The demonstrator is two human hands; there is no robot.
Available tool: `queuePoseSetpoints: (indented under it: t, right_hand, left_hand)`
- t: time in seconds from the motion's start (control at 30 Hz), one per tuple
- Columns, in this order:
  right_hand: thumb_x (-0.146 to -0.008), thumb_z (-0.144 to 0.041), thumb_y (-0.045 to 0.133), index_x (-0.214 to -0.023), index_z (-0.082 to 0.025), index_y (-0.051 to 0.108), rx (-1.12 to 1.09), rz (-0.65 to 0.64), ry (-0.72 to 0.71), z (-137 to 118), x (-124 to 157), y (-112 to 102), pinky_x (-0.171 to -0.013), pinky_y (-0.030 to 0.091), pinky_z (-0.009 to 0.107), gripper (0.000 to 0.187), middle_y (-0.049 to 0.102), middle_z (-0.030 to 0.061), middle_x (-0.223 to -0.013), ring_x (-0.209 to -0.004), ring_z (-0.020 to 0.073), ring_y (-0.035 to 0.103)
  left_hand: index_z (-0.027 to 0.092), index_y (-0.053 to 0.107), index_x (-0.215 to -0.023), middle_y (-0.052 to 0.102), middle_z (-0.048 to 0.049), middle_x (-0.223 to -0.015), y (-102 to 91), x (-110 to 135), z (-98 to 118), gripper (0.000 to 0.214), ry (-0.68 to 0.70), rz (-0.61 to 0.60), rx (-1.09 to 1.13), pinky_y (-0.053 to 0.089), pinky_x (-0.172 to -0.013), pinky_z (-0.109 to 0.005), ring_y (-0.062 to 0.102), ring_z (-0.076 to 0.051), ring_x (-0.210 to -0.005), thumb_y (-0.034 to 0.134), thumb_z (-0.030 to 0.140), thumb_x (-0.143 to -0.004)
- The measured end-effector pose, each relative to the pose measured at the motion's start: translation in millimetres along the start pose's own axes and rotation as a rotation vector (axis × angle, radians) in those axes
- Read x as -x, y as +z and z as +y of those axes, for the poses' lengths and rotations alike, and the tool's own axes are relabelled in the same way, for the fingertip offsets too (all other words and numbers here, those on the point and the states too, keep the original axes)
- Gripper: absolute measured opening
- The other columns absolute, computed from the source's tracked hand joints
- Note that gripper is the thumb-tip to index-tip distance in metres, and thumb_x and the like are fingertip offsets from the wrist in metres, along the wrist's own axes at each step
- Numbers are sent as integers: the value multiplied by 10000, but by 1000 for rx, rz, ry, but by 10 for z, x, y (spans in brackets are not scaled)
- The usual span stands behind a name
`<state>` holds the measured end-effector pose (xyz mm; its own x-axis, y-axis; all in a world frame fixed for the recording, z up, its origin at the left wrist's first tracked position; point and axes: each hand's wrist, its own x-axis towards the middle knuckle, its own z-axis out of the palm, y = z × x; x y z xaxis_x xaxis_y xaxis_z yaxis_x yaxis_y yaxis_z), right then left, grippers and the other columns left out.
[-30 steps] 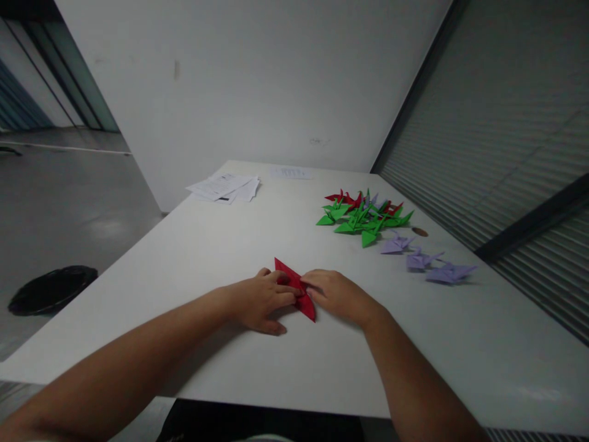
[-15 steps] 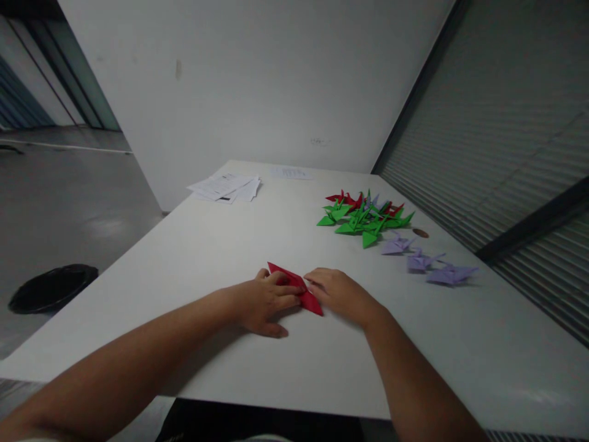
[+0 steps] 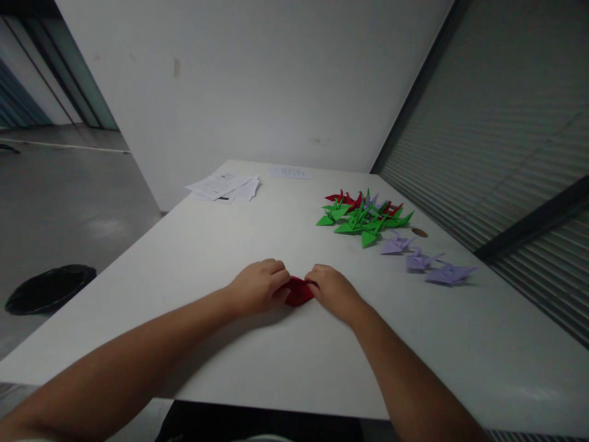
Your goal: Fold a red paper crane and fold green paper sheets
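Between my two hands is a folded piece of red origami paper, close over the white table. My left hand has its fingers closed on the paper's left end and hides that part. On the other side my right hand pinches the right end between thumb and fingers. Only the middle of the red paper shows, so its full shape cannot be made out.
Green origami cranes, with red and purple ones among them, are clustered at the back right. Three purple cranes stand nearer, beside a brown disc. Printed papers lie at the back left. A black bin is on the floor.
The left hand has gone from lying spread on the red paper to gripping its left end. The paper has turned, and the right hand now pinches its other end.
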<state>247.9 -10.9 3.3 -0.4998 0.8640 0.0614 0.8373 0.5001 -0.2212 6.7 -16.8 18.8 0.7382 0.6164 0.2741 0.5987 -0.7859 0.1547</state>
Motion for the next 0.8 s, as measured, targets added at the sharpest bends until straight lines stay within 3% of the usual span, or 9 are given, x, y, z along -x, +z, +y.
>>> queuePoseSetpoints:
  t: [0.1, 0.23, 0.47, 0.8]
  right_hand:
    - [-948, -159, 631, -920, -190, 789, 43, 23, -18, 9, -17, 10, -885, 460, 298, 163, 696, 67, -928, -960, 206, 629]
    - [-978, -208, 618, -922, -179, 789, 127, 5, -42, -15, -45, 28, -883, 471, 312, 183, 713, 88, -942, -964, 222, 632]
    - [-979, -170, 586, -910, -192, 764, 249, -28, -53, -67, -51, -26, -816, 475, 314, 192, 726, 100, -947, -932, 230, 637]
    - [-1024, -176, 524, -978, -185, 766, 297, -22, -101, 57, -12, 29, -763, 448, 324, 246, 716, 121, -974, -942, 255, 628]
  left_hand:
    - [176, 658, -1006, 671, -114, -1051, 20, -24, -23, 220, -117, 11, -3, 540, -813, -363, 643, -258, -941, 714, 323, -853]
    - [177, 689, -945, 691, -83, -960, 104, -47, -59, 88, -187, -107, 36, 526, -723, -312, 663, -215, -810, 637, 218, -887]
    - [175, 711, -863, 696, -74, -837, 183, -32, -132, 195, -136, -116, -4, 517, -690, -280, 677, -187, -739, 531, 149, -934]
    - [177, 714, -884, 690, -79, -847, 125, -31, -119, 192, -108, -198, -48, 519, -681, -290, 679, -207, -752, 539, 98, -894]
